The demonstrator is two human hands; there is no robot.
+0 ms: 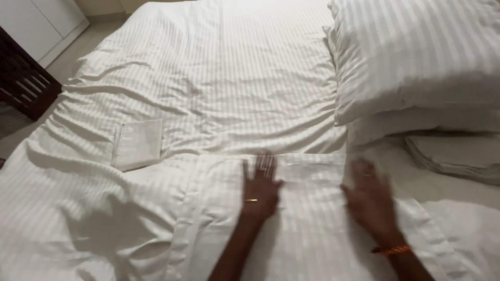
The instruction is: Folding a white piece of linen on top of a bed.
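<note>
Hands first: left hand (262,183) flat and spread, fingers wide, palm pressed on the white striped pillowcase (312,218) near its far hem, gripping nothing. Right hand (369,195) also laid open on the same cloth, just beside the hem's right end; blurred, so finger spread hard to tell, probably flat and holding nothing. Orange band on the right wrist, thin gold bangle on the left.

Then by size. Bed (208,67) under a rumpled white striped sheet, filling most of the view, with plenty of open sheet beyond the hands and to the left. Stacked pillows (416,57) at upper right, lower edge overhanging near the right hand. Pillowcase spread at the bed's near edge, left border folded in a long seam. Pile of folded white linen (458,156) under the pillows at far right. Dark wooden furniture (23,78) at the left edge, pale floor beside it. Small folded white cloth (137,143), rectangular, lying well apart to the left of the hands.
</note>
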